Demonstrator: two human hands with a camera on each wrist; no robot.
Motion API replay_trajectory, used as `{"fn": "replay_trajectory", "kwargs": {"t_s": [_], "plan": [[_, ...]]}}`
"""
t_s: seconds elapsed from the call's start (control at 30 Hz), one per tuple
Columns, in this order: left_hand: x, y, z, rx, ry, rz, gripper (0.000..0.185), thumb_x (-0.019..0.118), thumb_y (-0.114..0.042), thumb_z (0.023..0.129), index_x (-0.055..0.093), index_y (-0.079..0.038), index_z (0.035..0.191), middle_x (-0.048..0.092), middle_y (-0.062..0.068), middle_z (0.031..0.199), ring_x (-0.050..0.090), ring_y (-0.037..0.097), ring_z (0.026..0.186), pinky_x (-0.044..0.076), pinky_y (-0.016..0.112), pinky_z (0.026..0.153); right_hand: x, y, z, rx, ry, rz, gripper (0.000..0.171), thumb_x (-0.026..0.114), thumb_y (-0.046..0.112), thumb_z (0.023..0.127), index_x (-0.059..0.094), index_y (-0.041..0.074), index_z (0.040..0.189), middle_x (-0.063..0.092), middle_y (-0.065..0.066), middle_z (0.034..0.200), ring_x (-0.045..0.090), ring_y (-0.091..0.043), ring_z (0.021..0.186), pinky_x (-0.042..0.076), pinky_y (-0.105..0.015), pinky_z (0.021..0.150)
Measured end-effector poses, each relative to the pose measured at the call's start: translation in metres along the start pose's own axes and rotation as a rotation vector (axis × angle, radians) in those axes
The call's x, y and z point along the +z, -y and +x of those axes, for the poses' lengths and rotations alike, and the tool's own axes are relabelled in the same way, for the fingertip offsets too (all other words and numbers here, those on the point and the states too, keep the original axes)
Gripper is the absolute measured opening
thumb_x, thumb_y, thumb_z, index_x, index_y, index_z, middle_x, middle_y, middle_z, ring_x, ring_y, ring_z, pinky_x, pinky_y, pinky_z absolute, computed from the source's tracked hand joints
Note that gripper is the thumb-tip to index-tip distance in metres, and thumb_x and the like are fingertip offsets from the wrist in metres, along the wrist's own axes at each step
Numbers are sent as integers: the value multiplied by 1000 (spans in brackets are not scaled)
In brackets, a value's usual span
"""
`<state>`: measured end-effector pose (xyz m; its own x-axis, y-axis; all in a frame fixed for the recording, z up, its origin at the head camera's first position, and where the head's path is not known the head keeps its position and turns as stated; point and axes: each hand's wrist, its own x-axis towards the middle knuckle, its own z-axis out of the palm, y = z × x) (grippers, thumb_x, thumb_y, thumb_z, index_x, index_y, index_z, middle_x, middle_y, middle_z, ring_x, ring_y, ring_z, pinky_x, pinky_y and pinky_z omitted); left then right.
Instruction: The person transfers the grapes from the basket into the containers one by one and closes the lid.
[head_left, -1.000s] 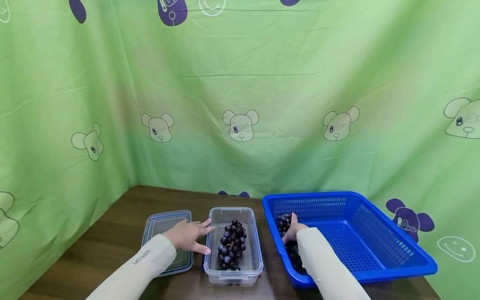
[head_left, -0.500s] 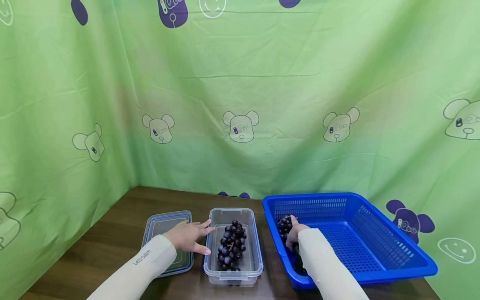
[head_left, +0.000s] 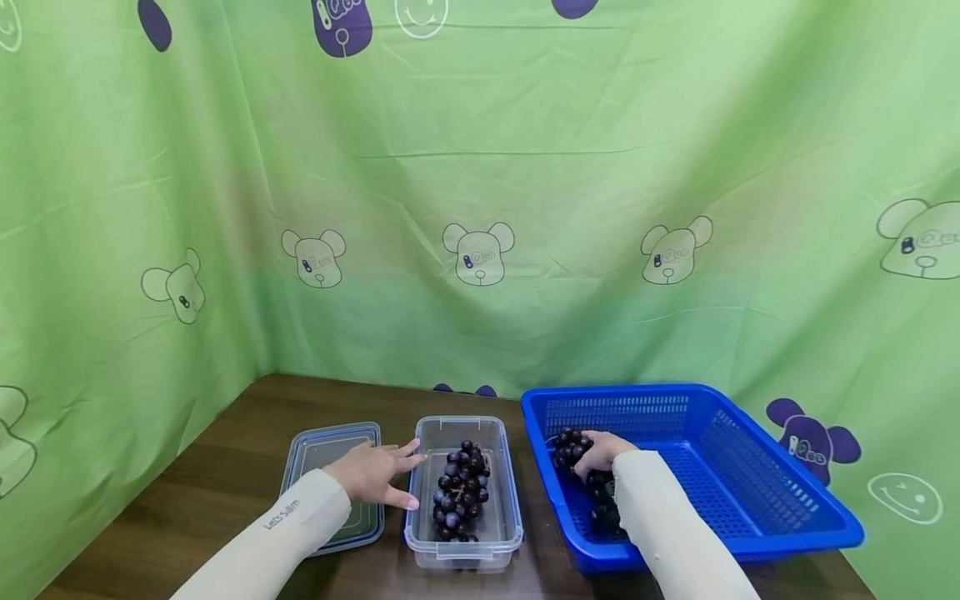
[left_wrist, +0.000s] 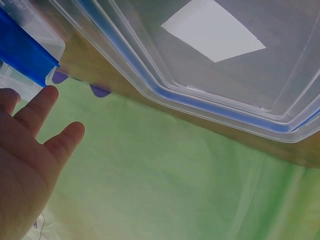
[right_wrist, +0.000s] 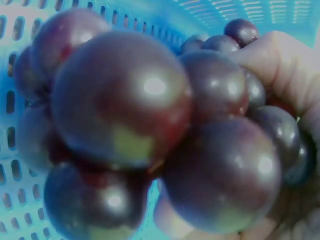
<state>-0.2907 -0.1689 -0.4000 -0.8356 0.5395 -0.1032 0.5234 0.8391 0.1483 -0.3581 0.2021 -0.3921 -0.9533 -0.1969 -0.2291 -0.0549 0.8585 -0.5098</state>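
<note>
My right hand [head_left: 602, 452] reaches into the blue plastic basket [head_left: 780, 467] at its left side. It grips a bunch of dark purple grapes [head_left: 572, 448]; in the right wrist view, thumb and fingers curl round the grapes [right_wrist: 220, 85]. More dark grapes [head_left: 604, 504] lie beneath the wrist. My left hand [head_left: 371, 477] is spread, with its fingertips at the left rim of a clear plastic container [head_left: 498, 433]. Another bunch of grapes [head_left: 460, 487] lies inside that container. In the left wrist view, the left hand's fingers [left_wrist: 65, 142] are extended near the container's blue clip [left_wrist: 30, 50].
A clear lid [head_left: 318, 450] with a blue seal lies left of the container, partly under the left forearm. Everything stands on a dark wooden table [head_left: 210, 475]. A green patterned cloth [head_left: 480, 333] hangs behind and at the sides.
My right hand has turned and shifted slightly to the right inside the basket, and its fingers now hold the bunch of grapes. The left hand and the container stay in place.
</note>
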Motion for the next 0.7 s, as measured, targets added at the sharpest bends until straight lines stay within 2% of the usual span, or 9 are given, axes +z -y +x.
{"fn": "replay_trajectory", "kwargs": {"t_s": [0.17,0.4,0.63,0.7], "plan": [[3,1,0,4,4,-5,73,63,-52,85,46,-12,143,33,9,153,42,33,132,29,63,104,-1,-2,-2,-39,-36,59,74,66,4,61,44,-15,129,60,-26,109,56,-32,97,48,-45,90],[4,2,-1,9,4,-25,73,63,-52,86,45,-11,144,31,11,153,41,34,132,28,64,104,-12,0,-6,-2,6,101,90,65,7,63,26,-18,140,43,-36,134,50,-35,107,47,-43,87],[2,2,-1,17,-5,-15,72,64,-50,86,46,-11,143,32,11,153,42,34,132,28,64,104,-24,8,-12,-22,16,186,91,62,5,66,18,-19,141,33,-39,140,45,-38,116,44,-43,91],[2,2,-1,17,-3,-21,72,64,-51,86,46,-11,143,32,11,153,42,34,132,28,64,104,-24,12,-15,-19,20,222,91,62,4,67,16,-17,143,28,-39,142,42,-40,119,46,-45,88]]}}
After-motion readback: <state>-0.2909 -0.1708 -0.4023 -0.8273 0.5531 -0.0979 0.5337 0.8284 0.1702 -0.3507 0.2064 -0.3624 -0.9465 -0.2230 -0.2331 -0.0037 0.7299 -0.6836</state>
